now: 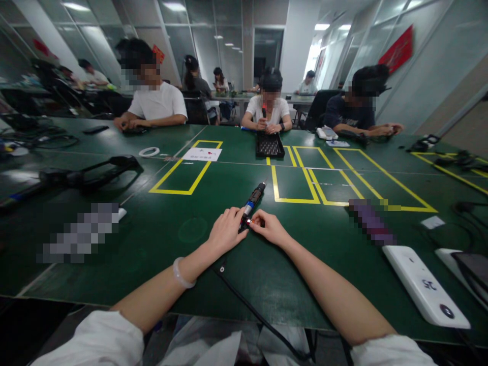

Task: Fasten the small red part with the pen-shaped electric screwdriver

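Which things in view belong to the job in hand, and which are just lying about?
In the job:
- dark tool with blue band, held by left hand, right hand close against it

Apparently lying about:
- white device with dark digits
- white ring
- paper sheet

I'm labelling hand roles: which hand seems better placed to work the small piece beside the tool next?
Probably the right hand: its bent fingers are at the small piece. The left hand holds the tool, apparently steadying it.
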`<state>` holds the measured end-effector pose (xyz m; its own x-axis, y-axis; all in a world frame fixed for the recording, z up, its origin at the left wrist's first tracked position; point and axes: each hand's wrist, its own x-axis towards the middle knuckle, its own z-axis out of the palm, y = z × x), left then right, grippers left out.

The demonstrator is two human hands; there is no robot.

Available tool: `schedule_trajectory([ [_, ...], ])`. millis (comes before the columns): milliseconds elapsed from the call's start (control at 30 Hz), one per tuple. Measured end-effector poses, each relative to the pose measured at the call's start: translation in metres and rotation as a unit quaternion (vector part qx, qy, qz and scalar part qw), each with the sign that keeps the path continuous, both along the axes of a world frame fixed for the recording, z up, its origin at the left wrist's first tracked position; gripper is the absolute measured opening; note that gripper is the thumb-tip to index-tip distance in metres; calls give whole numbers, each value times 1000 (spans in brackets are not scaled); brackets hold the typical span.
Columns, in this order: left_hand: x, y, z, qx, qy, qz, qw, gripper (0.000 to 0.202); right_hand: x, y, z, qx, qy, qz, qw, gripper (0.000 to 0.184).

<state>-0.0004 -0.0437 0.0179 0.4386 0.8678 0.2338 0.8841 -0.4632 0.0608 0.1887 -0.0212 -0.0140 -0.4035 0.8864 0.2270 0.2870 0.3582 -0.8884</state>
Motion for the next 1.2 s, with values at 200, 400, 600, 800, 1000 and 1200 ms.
schedule_trajectory([
  [200, 1, 0, 1, 0, 6, 3, 1000, 62, -1, 1, 1, 7, -11, -9, 1000, 14],
  [400, 1, 0, 0, -10, 0, 11, 1000, 62, 1, 2, -1, 27, -45, -18, 998, 10],
  [600, 0, 2, -1, -13, -1, 12, 1000, 61, 0, -1, 2, 47, -70, -20, 996, 9],
  [800, 0, 2, -2, -11, 0, 10, 1000, 61, -1, -1, 1, 56, -66, -7, 996, 9],
  [1000, 1, 2, -1, -19, 3, 7, 1000, 63, -8, 0, 1, 79, -109, -17, 991, 12],
  [1200, 2, 0, 1, -15, 16, 9, 1000, 64, -10, 0, -1, 51, -62, -2, 997, 16],
])
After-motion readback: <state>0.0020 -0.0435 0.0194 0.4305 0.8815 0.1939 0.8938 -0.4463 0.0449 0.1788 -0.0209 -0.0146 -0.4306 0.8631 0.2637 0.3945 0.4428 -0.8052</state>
